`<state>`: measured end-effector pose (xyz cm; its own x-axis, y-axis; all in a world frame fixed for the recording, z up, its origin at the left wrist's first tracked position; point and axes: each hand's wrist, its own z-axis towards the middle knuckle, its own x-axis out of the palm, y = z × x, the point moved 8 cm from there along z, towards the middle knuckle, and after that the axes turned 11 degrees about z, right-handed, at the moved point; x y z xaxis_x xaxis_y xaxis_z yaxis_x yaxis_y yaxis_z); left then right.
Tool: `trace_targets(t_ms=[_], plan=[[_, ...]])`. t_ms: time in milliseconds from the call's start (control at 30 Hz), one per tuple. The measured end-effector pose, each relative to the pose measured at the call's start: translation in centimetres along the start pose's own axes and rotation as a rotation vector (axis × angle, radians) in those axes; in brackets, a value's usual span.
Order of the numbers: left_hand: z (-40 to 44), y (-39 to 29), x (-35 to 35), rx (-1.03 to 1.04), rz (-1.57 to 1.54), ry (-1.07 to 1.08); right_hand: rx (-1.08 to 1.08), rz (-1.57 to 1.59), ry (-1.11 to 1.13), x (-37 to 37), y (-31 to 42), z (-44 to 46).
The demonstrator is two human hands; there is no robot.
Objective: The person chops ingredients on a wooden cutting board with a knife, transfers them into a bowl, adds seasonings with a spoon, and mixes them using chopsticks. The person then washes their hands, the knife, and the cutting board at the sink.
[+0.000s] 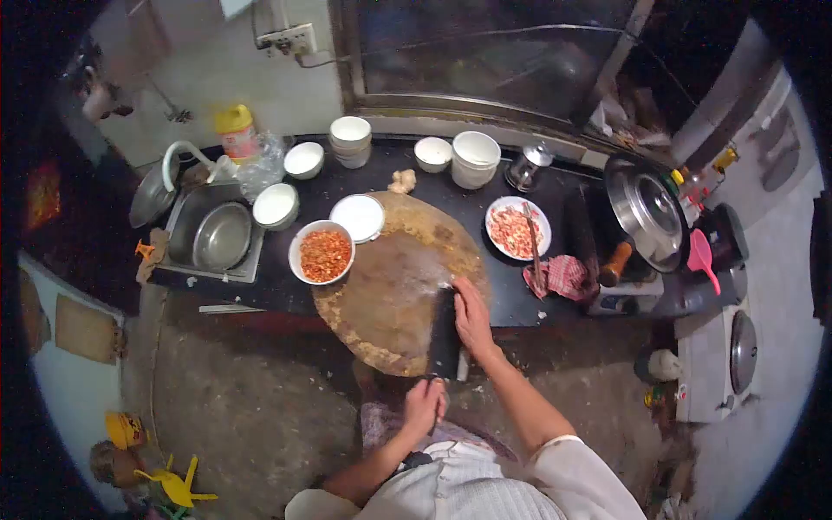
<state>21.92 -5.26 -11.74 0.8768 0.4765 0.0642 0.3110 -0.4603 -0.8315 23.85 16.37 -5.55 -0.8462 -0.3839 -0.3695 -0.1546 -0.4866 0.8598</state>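
Note:
On the large round wooden chopping board (390,286) lies the dark broad blade of a cleaver (445,334), its handle toward me past the board's near edge. My left hand (425,405) is closed around the handle. Stretched along the right side of the blade, the fingers of my right hand (472,318) touch it, with a small pale bit by the fingertips. Wet smears mark the board's middle. A bowl of chopped red pieces (323,253) stands at its left edge, beside a white bowl (357,217). Behind the board is a piece of ginger (402,181).
To the right are a bowl of pinkish chopped food (513,230) with a utensil in it, a red checked cloth (568,277) and a lidded wok (646,208). Stacked white bowls (475,160) line the back. A sink (217,236) is at left, a yellow stool (180,484) on the floor.

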Motion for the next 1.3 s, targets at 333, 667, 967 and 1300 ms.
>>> trace_targets(t_ms=[333, 667, 967, 1300], plan=[[-3.4, -10.3, -9.0, 0.112, -0.167, -0.201, -0.416, 0.186, 0.12, 9.4, 17.0, 7.3], [-7.9, -13.9, -22.7, 0.209, -0.292, -0.509, -0.375, 0.292, 0.251, 20.6, 15.5, 13.6], [-8.8, -10.6, -26.5, 0.168, 0.275, -0.594, -0.401, 0.21, 0.51, 19.7, 15.9, 15.5], [3.1, -13.4, -16.5, 0.648, 1.337, -0.222, 0.457, 0.074, 0.512, 14.4, 2.9, 15.5]])
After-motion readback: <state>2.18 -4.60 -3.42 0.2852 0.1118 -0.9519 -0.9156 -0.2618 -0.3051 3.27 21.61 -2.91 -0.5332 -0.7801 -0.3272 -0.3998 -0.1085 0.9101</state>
